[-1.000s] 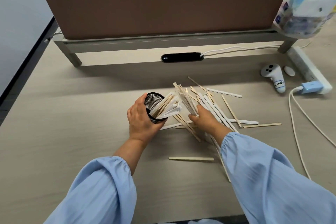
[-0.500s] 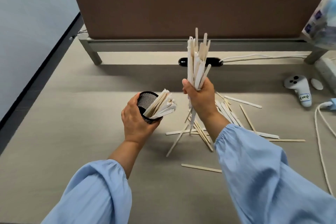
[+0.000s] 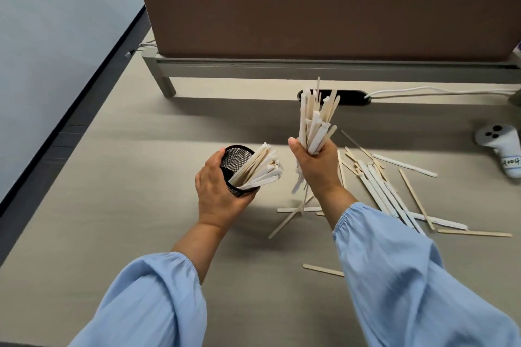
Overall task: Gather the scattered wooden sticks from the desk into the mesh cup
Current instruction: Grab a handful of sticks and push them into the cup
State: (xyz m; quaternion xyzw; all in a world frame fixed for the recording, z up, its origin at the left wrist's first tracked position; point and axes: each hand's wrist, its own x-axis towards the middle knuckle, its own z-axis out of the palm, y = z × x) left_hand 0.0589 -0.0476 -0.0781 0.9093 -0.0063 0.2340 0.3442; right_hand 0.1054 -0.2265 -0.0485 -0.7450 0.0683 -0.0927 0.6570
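My left hand grips a black mesh cup, tilted to the right above the desk, with several pale sticks poking out of its mouth. To its right my right hand is closed around an upright bundle of wooden sticks, lifted off the desk; a few ends hang below the fist. More loose sticks lie scattered on the desk to the right of that hand, a few crossed sticks lie under it, and a single stick lies nearer me.
A brown divider panel on a grey rail closes the desk's far side, with a black cable slot and white cable below it. A white controller rests at the right edge. The desk's left edge drops to the floor.
My right hand lifted a bundle of sticks from the pile and now holds it upright beside the cup. The view has shifted right.
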